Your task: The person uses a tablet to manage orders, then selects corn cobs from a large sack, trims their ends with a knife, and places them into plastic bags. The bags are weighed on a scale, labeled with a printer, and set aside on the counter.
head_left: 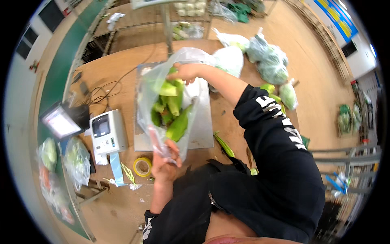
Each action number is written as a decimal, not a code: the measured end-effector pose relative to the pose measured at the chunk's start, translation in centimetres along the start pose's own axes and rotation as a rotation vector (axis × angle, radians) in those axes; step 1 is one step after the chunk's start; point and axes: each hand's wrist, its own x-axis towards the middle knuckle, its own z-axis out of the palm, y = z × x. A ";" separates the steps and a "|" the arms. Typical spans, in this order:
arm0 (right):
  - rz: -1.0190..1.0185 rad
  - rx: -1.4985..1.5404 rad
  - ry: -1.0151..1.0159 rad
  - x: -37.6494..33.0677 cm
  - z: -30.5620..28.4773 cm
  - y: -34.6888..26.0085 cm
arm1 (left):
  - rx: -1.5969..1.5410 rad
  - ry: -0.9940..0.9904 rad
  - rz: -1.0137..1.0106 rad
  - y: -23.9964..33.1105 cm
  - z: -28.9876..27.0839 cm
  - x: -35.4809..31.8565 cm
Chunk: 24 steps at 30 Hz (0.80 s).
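Observation:
A clear plastic bag (148, 103) lies over the metal scale plate (204, 122), with several green-husked ears of corn (178, 127) inside it. At the bag's near end, my left hand (164, 164) has its fingers closed on the thin plastic. My right hand (187, 73) is at the far end, its fingers bent around the top of an ear of corn beside the bag's edge. Some fingertips are hidden by the husk and plastic.
Left of the plate stand a white label printer (107, 132) and a lit screen (61, 122). A yellow tape roll (142, 166) lies near the front edge. Filled bags (272, 65) are at the back right, and a loose green husk (224, 145) lies right of the plate.

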 end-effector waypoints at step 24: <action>0.266 -0.456 0.754 -26.8 10.6 44.1 | 0.215 0.124 -0.046 -2.2 0.5 2.0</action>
